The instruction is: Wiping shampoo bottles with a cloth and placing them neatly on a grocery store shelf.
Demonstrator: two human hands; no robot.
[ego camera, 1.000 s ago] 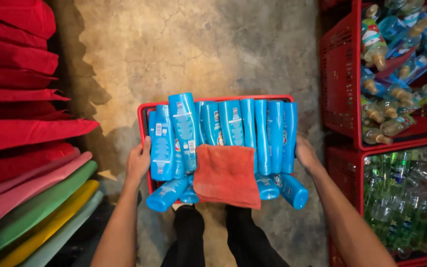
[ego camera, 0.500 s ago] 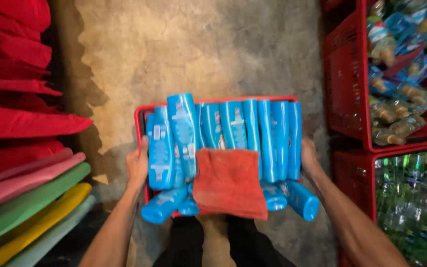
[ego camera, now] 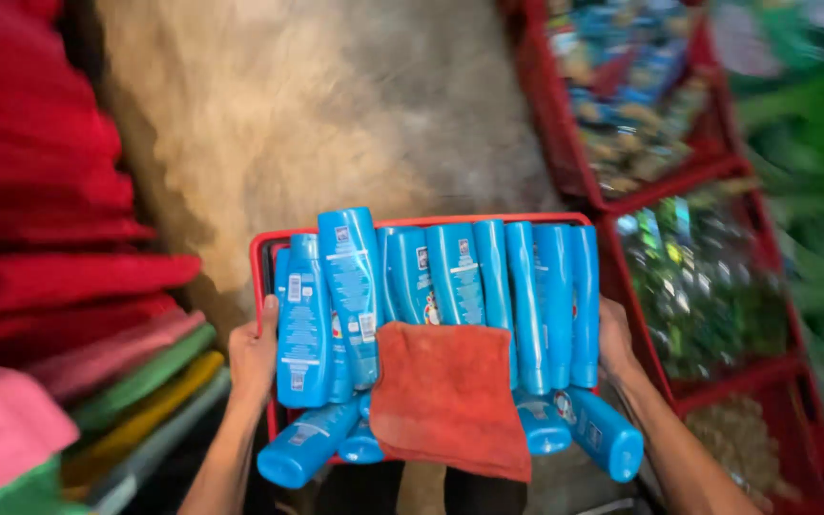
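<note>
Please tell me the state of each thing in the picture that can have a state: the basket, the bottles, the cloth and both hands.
red basket: carried above the floor, full.
blue bottles: lying side by side, caps on, some sticking out over the near edge.
orange cloth: draped over the bottles, hanging over the near edge.
left hand: gripping the basket's left side.
right hand: gripping the basket's right side.

The red basket (ego camera: 261, 250) I carry is mostly hidden under blue bottles (ego camera: 450, 277) and an orange cloth (ego camera: 450, 401). My fingers beneath it are unseen. Right of the basket, crate contents (ego camera: 641, 105) are blurred beyond identification.
</note>
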